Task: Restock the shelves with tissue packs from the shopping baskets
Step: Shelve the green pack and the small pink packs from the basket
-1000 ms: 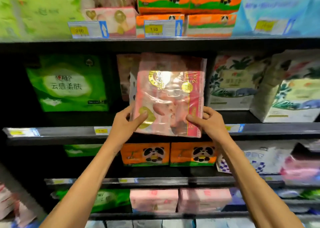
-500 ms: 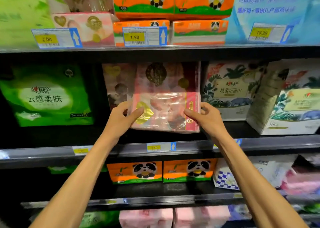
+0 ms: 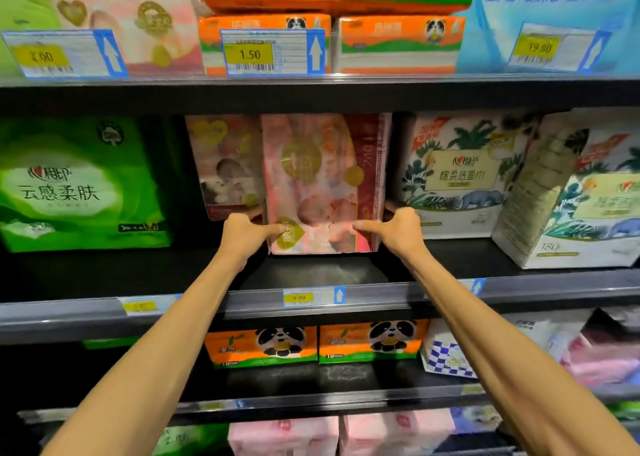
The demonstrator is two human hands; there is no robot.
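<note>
Nearest, two forearms [image 3: 180,334] run up from the lower corners of the frame, cross the price rail [image 3: 313,297] and converge over the middle shelf [image 3: 311,272]. Both are stretched almost straight, so neither hand is nearer: the left hand [image 3: 247,234] and right hand [image 3: 398,228] sit level, either side of the pink tissue pack [image 3: 322,185]. Each grip is closed on a lower corner of the pack, a thumb flat across the front face and pointing inward, the fingers wrapped round the side edge, out of sight. The pack stands upright at the centre of the frame, long axis vertical, rising straight above the two grips almost to the shelf above [image 3: 311,92]. Its base looks to be touching the shelf board, set back from the rail; whether its weight is fully down I cannot tell. A second pink pack [image 3: 225,168] stands close behind it at the left; a white jungle-print pack [image 3: 460,175] is just beside it at the right. What remains, I judge, is to draw the hands out sideways without tipping the tall pack forward
</note>
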